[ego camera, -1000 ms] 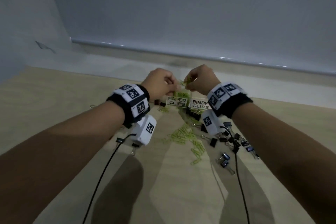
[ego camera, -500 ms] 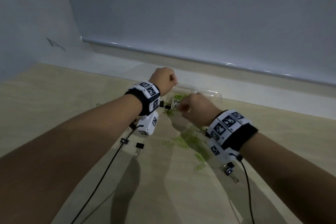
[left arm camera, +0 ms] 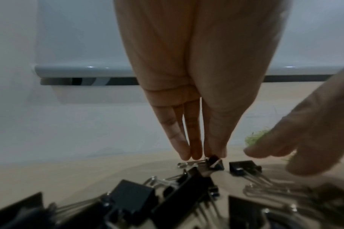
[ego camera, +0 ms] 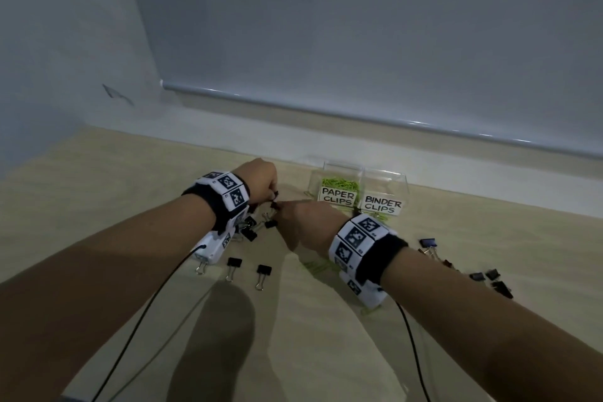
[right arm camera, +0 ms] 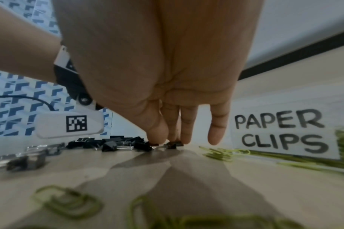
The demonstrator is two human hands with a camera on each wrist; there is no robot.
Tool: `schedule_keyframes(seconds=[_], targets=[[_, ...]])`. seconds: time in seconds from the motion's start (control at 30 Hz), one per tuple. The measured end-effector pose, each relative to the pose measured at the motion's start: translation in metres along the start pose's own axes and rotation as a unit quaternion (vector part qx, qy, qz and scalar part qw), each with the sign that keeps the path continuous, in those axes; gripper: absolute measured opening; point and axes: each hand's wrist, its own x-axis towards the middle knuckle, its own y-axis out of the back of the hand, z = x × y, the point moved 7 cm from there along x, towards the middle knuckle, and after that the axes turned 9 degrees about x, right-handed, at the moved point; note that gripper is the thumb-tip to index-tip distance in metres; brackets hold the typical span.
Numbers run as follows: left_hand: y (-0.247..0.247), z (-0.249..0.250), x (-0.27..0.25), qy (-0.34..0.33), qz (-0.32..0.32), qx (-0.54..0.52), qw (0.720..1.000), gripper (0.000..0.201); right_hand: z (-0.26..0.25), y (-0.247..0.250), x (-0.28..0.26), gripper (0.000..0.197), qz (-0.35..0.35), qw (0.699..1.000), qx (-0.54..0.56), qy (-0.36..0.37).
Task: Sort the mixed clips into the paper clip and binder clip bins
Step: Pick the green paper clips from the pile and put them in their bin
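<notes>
Two clear bins stand at the back of the table: PAPER CLIPS point(ego camera: 337, 199), with green clips in it, and BINDER CLIPS point(ego camera: 382, 205). My left hand point(ego camera: 272, 197) reaches down left of them. In the left wrist view its thumb and fingertips point(left arm camera: 203, 156) pinch a small black binder clip point(left arm camera: 215, 163) lying on the table. My right hand point(ego camera: 281, 208) comes in from the right with fingers straight and spread. Its fingertips point(left arm camera: 251, 152) hover just over a second black binder clip point(left arm camera: 243, 168). The right wrist view shows that hand point(right arm camera: 167, 141) right at the clips.
A heap of black binder clips point(ego camera: 249, 228) lies under my left wrist, with loose ones point(ego camera: 262, 272) nearer me. More binder clips point(ego camera: 489, 277) are scattered at the right. Green paper clips point(right arm camera: 224, 152) lie in front of the paper clip bin and under my right wrist.
Both hands have left the space above the bins and moved down and left to the binder clips on the table. My left hand has taken hold of one.
</notes>
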Motion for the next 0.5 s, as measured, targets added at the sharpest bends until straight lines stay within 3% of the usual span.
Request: schedule_keyframes(seconds=[0.07,0.17,0.3,0.37,0.5], targets=[[0.002,-0.004,0.000,0.007,0.016,-0.004,1.000,0.021,0.002,0.008,-0.005,0.035,0.011,1.000,0.006,0.002],[0.001,0.014,0.005,-0.016,0.010,-0.031,0.999,0.030,0.024,0.007,-0.014,0.037,0.017,0.999,0.038,-0.033],[-0.019,0.045,0.016,-0.090,-0.041,0.016,0.995,0.024,0.042,-0.009,-0.038,0.051,-0.057,0.996,-0.002,-0.072],[-0.034,0.048,0.023,-0.097,-0.054,0.053,0.992,0.035,0.045,-0.014,-0.052,0.056,-0.072,0.995,-0.007,-0.062],[-0.033,0.068,-0.001,-0.102,-0.035,0.072,0.992,0.037,0.056,-0.036,-0.080,0.076,-0.109,0.993,0.025,-0.048]])
